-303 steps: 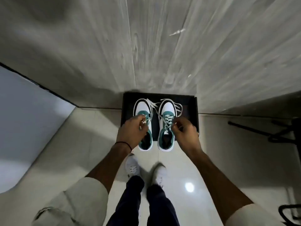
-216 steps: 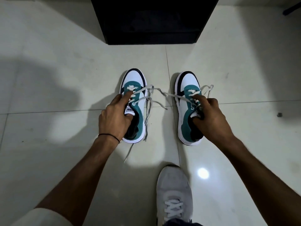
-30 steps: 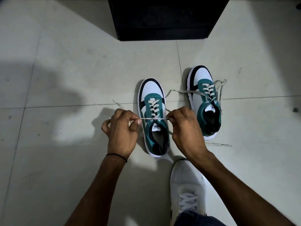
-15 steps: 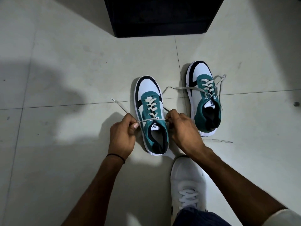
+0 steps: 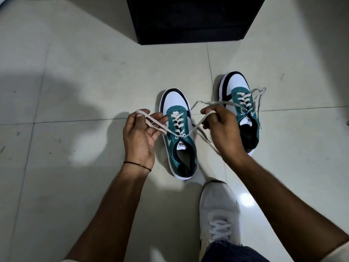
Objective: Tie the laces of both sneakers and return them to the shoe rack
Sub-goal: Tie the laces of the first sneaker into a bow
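The near sneaker (image 5: pixel 179 137) stands on the floor (image 5: pixel 75 82) between our hands, the other sneaker (image 5: pixel 239 110) just beside it on the right, its laces loose. Our left hand (image 5: pixel 140 137) is raised, palm turned up, fingers half curled, and holds one lace end (image 5: pixel 151 121) folded in a loop. Our right hand (image 5: pixel 224 127) is closed, pinching the other lace end (image 5: pixel 198 123). The black rack (image 5: pixel 190 19) is further ahead, well apart from both.

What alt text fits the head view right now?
Both hands, left hand and right hand, each hold a lace end above the nearer sneaker on the floor. The other sneaker sits untied beside it, below a black shoe rack.
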